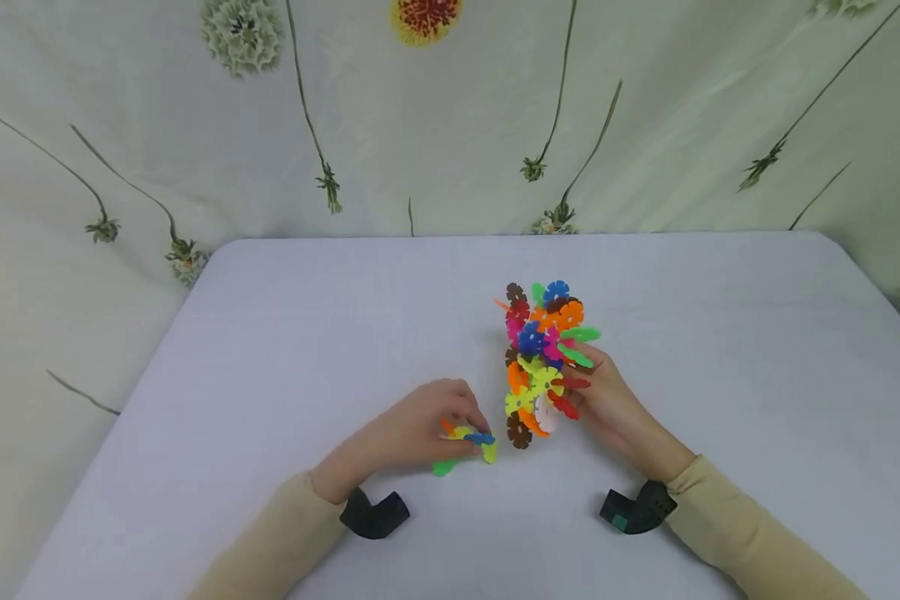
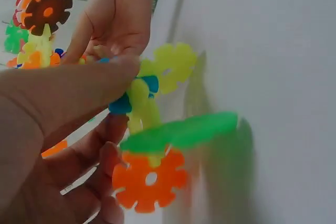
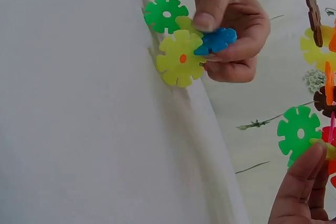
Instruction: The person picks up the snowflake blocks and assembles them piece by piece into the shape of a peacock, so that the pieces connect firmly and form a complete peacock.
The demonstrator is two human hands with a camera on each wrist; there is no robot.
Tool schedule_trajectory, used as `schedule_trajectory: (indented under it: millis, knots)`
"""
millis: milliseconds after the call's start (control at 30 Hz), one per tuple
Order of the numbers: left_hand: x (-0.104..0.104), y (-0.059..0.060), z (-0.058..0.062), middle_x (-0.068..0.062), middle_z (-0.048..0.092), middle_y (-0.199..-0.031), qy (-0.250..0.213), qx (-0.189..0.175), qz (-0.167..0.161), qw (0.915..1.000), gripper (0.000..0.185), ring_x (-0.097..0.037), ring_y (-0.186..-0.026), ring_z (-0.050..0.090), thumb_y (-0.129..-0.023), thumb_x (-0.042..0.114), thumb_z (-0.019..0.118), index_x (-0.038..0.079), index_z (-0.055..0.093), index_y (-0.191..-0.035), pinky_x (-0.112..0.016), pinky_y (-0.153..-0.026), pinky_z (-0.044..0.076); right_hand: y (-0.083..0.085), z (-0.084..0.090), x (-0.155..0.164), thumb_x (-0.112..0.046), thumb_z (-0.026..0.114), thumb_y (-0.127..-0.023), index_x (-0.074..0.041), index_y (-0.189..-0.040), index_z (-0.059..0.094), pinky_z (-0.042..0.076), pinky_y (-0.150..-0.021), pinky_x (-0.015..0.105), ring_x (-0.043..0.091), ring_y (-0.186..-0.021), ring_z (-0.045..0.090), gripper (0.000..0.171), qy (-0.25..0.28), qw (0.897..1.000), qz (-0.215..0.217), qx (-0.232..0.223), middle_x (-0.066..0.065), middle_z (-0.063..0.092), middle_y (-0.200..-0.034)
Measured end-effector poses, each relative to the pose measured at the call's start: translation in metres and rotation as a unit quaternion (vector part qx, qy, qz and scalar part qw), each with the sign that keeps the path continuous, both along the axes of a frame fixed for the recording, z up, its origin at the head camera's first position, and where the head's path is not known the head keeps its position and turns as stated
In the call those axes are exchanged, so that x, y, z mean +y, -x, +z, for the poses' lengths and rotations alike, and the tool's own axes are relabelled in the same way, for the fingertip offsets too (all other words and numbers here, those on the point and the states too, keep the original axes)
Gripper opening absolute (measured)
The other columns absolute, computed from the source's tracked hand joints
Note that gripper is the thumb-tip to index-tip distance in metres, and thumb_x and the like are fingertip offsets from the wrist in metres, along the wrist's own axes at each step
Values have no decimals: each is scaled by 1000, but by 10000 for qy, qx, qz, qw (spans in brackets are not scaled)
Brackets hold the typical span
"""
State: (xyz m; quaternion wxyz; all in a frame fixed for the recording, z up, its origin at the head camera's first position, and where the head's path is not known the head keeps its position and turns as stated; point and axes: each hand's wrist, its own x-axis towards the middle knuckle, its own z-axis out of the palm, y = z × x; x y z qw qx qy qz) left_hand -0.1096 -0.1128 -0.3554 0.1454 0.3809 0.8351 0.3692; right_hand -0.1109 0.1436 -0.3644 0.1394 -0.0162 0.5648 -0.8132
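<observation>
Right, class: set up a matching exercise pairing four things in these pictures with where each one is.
Things:
1. large snowflake-disc cluster
2. small disc cluster
3. white table
4. floral cloth

Places:
A. behind the table
B. in the left hand
C. under both hands
D. in the right hand

Pairs: 1-D, 2-B, 3-C, 4-A

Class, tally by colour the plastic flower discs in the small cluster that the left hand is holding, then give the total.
Yellow discs: 2
Blue disc: 1
Green disc: 1
Orange disc: 1
Total: 5 discs in the small cluster that the left hand pinches.
</observation>
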Motion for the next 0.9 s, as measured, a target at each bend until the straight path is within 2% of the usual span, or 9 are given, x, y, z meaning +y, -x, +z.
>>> schedule_trajectory:
  millis: [100, 133, 233, 300, 400, 533, 633, 733, 900]
  knots:
    - [2, 1, 2, 12, 59, -84, -247, 169, 619, 9976, 9, -8, -76, 53, -81, 12, 74, 13, 73, -89, -25, -66, 48, 0, -4, -1, 8, 44, -94, -25, -90, 71, 44, -55, 15, 10, -74, 59, 42, -40, 10000, 52, 26, -3, 65, -91]
    - [0, 1, 2, 11, 60, -84, -439, 65, 906, 9949, 8, -9, -76, 55, -81, 11, 74, 13, 73, -89, -25, -67, 49, 0, -5, -1, 9, 43, -93, -24, -89, 71, 44, -56, 16, 10, -74, 58, 43, -29, 9999, 85, 58, -4, 64, -90]
    - [-7, 5, 3, 5, 65, -85, -1358, -260, 1675, 9761, 9, -13, -77, 60, -81, 6, 73, 9, 72, -90, -28, -71, 52, 1, -9, -1, 11, 44, -91, -24, -86, 71, 46, -60, 17, 11, -76, 58, 44, -234, 9995, 92, 182, -3, 63, -89]
    - [-9, 7, 3, -2, 67, -87, -2005, -327, 1921, 9601, 10, -16, -80, 63, -81, 2, 72, 4, 72, -90, -30, -75, 52, 1, -12, -1, 11, 47, -89, -23, -87, 71, 48, -65, 19, 11, -81, 58, 42, -416, 9988, 86, 254, -2, 61, -94]
    - [-6, 11, 0, -8, 66, -87, -2644, -100, 1962, 9442, 11, -20, -81, 62, -79, -3, 71, -3, 71, -91, -31, -76, 52, 1, -13, -2, 10, 52, -86, -12, -96, 72, 50, -73, 23, 13, -86, 60, 31, -818, 9963, 59, 272, 2, 59, -103]
    - [-1, 10, 0, -5, 63, -85, -2812, 281, 2123, 9354, 11, -19, -82, 60, -80, -1, 72, -2, 71, -90, -31, -77, 52, 0, -14, -4, 7, 54, -88, 8, -116, 60, 51, -75, 25, 15, -85, 61, 29, -1164, 9923, 151, 386, 8, 56, -111]
    - [0, 7, 0, -3, 63, -84, -2853, 388, 2282, 9301, 9, -19, -81, 60, -80, 0, 72, -1, 71, -89, -30, -75, 53, 1, -15, -6, 5, 53, -89, 13, -120, 53, 51, -74, 26, 16, -81, 61, 32, -1310, 9899, 208, 491, 10, 57, -111]
    - [0, 6, -1, -2, 63, -83, -2875, 407, 2333, 9280, 8, -19, -80, 60, -81, -1, 72, -1, 71, -89, -30, -75, 53, 2, -17, -7, 6, 53, -89, 14, -116, 54, 52, -73, 27, 18, -75, 62, 29, -1360, 9885, 263, 608, 11, 61, -105]
    - [1, 4, -6, 0, 63, -83, -2737, 471, 2307, 9326, 8, -17, -80, 60, -81, 2, 72, 1, 72, -90, -29, -75, 52, 2, -17, -8, 8, 53, -88, 16, -112, 54, 52, -71, 26, 19, -72, 64, 25, -1455, 9862, 276, 745, 11, 60, -102]
